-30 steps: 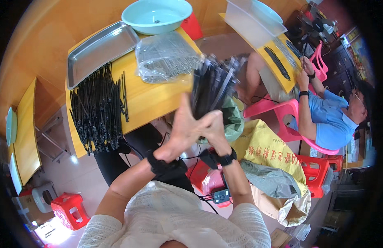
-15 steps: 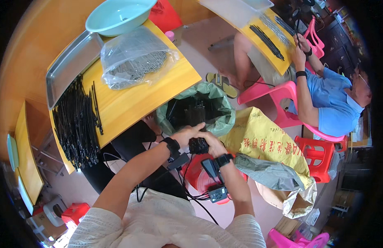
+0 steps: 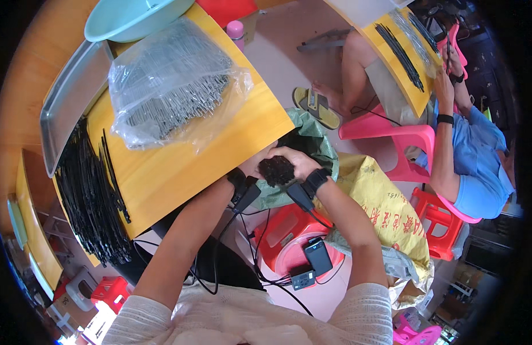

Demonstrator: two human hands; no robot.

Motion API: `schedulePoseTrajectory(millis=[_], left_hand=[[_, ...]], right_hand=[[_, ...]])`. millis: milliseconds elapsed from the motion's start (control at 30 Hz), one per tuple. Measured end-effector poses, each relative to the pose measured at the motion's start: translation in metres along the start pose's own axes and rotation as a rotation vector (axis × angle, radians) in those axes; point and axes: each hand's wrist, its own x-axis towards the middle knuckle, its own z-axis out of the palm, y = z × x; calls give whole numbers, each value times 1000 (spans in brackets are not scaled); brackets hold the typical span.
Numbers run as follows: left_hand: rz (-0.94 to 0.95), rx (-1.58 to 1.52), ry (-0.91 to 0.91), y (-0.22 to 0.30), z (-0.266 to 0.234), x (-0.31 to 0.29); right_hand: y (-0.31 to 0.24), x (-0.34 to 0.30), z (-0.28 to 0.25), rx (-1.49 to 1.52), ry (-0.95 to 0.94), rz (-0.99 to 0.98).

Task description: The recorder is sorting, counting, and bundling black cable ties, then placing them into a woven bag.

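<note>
Head view | both hands' fingers [image 3: 289, 158] clasp black bundle [image 3: 276, 170] | green sack [image 3: 312, 129] beneath | yellow table [image 3: 208, 155] beside

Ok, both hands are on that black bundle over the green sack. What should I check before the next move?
1. Both hands on the bundle: left hand and right hand wrap the black bundle: ok.
2. Bundle is over the green sack opening: ok.
3. Strands all gathered, none slipping: cannot tell, fingers hide them.
4. Free table space: bare yellow tabletop between the clear plastic bag and the edge: ok.
5. Wrist cables clear of the bundle: they hang down toward the red stool: ok.
</note>
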Motion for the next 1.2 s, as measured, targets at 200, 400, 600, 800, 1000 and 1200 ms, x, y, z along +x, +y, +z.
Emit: schedulePoseTrajectory(millis=[200, 400, 600, 800, 1000, 1200], left_hand=[[97, 63, 181, -17, -28, 4], [152, 307, 442, -43, -43, 13], [252, 563, 685, -57, -60, 15], [338, 871, 927, -72, -88, 0], [466, 1233, 1111, -79, -102, -34], [417, 996, 1018, -83, -113, -68]], right_hand=[[39, 100, -38, 45, -159, -24], [45, 107, -14, -262, 182, -428], [75, 156, -17, -234, 297, -466], [141, 182, -13, -170, 385, -482], [133, 231, -26, -71, 487, -503], [114, 280, -38, -31, 597, -551]])
